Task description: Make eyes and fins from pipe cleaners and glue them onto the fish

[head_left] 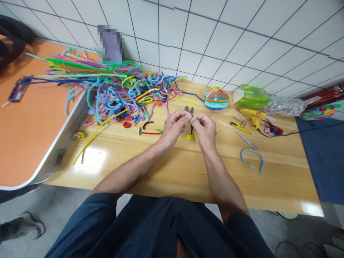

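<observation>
My left hand (176, 126) and my right hand (204, 129) meet over the middle of the table, fingertips pinched together. Between them is a short black pipe cleaner (191, 128), its lower end hanging down; the fingers cover the rest. Beneath the hands lies a tool with dark metal tips and yellow handle ends (188, 137), partly hidden. To the left of my left hand rest a red pipe cleaner (152, 133) with a blue and yellow end, and a curved black piece (148, 124).
A tangled heap of coloured pipe cleaners (113, 96) covers the back left. Behind my hands sits a striped round craft piece (217, 99). Rightward lie a yellow glue gun (253, 116), scissors (241, 122), a yellow cutter (241, 128) and a bent blue pipe cleaner (252, 151).
</observation>
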A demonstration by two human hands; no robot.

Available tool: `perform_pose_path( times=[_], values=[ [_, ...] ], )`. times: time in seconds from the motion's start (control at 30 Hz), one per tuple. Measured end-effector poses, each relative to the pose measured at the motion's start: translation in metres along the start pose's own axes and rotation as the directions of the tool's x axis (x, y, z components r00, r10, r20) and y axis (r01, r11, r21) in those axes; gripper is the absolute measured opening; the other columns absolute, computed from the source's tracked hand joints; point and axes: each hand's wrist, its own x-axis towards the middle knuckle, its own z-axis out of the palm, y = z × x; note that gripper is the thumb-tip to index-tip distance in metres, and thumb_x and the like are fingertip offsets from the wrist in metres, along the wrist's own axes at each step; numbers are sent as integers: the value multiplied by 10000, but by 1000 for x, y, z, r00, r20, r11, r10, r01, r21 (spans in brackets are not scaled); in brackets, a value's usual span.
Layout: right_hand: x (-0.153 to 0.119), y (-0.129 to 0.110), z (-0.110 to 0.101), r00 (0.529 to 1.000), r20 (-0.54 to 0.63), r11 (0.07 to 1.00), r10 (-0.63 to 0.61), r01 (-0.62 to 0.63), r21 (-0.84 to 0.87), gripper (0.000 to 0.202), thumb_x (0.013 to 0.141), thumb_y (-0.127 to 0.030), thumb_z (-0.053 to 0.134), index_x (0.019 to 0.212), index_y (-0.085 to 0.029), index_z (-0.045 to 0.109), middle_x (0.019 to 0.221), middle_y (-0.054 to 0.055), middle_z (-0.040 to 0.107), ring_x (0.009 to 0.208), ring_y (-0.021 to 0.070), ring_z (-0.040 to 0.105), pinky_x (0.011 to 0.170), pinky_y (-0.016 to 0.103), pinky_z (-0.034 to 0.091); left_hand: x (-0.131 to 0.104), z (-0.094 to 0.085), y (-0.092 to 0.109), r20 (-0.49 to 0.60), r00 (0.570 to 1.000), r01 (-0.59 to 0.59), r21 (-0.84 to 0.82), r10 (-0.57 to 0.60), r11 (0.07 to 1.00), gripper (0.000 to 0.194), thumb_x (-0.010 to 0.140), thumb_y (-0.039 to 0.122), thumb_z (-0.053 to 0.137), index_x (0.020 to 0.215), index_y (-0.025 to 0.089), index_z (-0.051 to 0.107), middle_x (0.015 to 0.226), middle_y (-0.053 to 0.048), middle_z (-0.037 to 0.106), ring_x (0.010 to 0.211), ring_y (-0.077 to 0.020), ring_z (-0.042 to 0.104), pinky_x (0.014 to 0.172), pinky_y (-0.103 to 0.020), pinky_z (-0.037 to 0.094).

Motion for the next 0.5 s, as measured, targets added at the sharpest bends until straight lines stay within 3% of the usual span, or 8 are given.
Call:
perform_pose_path(
  times=[0.07,0.17,0.3,0.4,0.5],
  values=[
    [1,-5,-6,999,7,994,-50,50,-92,172,849,-363,693,749,-240,626,638,-52,543,581,114,451,568,274,371,4,-7,7,83,994,-89,186,74,979,233,829,397,820,839,200,696,670,54,539,566,-87,379,535,-241,290],
    [3,-13,-15,990,82,973,-113,127,-194,102,809,-281,655,723,-238,622,635,-47,556,579,116,456,576,281,378,11,-19,20,225,954,-281,434,200,856,108,857,277,757,820,180,724,765,17,647,674,-113,477,631,-258,365],
    [6,-17,-22,970,197,945,-141,191,-265,71,774,-228,640,708,-234,613,640,-44,565,578,116,463,575,287,379,15,-30,28,379,908,-370,532,176,762,95,896,242,683,849,170,722,768,19,662,682,-119,493,655,-266,377],
    [7,-16,-23,968,223,950,-111,170,-263,50,802,-240,647,754,-231,645,649,-45,578,574,117,466,573,287,382,17,-32,25,392,900,-388,514,193,765,103,908,246,669,848,169,704,777,12,665,697,-123,514,671,-264,398],
    [6,-11,-17,984,166,971,-63,99,-216,63,834,-275,659,787,-233,656,658,-45,582,581,119,461,575,284,380,16,-27,13,291,927,-354,477,236,804,133,922,295,685,862,177,698,778,7,657,685,-126,505,658,-263,408]
  ],
)
